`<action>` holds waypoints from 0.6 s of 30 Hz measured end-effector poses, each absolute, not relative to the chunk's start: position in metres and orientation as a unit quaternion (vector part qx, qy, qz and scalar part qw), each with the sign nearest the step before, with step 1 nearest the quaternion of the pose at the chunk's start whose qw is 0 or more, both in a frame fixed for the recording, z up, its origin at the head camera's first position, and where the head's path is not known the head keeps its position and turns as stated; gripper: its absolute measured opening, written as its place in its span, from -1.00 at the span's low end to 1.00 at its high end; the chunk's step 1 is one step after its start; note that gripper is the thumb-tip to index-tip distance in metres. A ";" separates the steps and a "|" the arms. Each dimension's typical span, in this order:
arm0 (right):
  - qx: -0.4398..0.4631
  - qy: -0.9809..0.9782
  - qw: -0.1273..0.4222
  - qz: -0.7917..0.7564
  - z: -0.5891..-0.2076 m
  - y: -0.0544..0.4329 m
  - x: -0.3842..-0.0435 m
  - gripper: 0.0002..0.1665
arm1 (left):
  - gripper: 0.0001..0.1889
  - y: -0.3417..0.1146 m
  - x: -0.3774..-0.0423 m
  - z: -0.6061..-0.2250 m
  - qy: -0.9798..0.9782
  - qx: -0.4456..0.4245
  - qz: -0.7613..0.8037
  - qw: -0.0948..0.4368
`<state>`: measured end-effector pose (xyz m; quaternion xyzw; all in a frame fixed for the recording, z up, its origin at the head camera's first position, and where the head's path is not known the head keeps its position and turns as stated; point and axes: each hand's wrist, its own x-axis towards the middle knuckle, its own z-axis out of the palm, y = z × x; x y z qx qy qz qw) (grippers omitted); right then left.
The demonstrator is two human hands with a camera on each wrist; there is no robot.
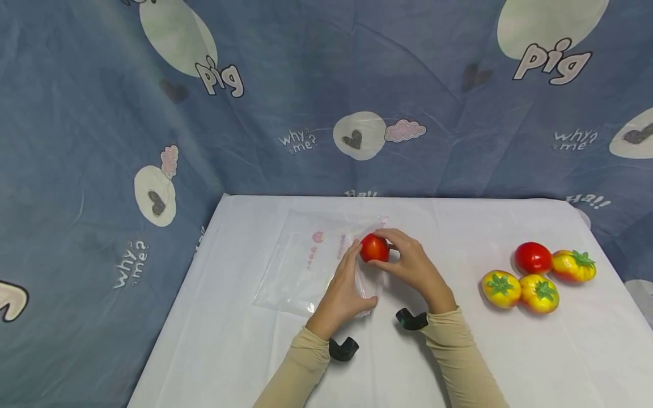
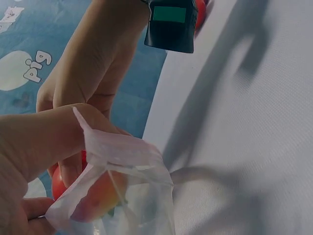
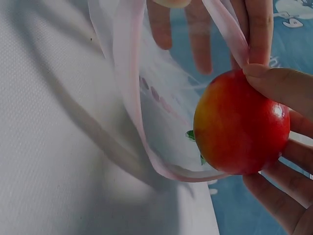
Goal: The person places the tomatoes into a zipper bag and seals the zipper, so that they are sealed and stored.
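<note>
My right hand [image 1: 415,266] grips a toy tomato [image 3: 242,122], red shading to yellow with a green leafy top, at the mouth of a clear plastic bag [image 1: 293,266]. In the right wrist view, the tomato's leafy side faces into the bag and the right thumb lies by its pink rim. My left hand [image 1: 342,294] holds that rim, thumb and fingers spread wide so the mouth gapes. Through the film some of its fingers [image 3: 198,39] show. The left wrist view has the tomato partly behind the bag. Contents farther inside the bag are hard to make out.
On the right of the white table [image 1: 229,351] lie more toy tomatoes: a red one [image 1: 533,258] and yellow-red ones [image 1: 539,293] with green tops. Black wrist mounts [image 1: 344,349] sit at both cuffs. A blue printed cloth [image 1: 285,73] hangs behind the table.
</note>
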<state>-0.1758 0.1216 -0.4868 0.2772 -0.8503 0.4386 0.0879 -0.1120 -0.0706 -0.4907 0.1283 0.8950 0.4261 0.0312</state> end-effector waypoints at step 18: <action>0.270 -0.872 0.070 0.403 -0.497 0.111 -0.175 -0.31 | 0.17 -0.068 -0.109 -0.487 0.897 0.146 0.416 0.021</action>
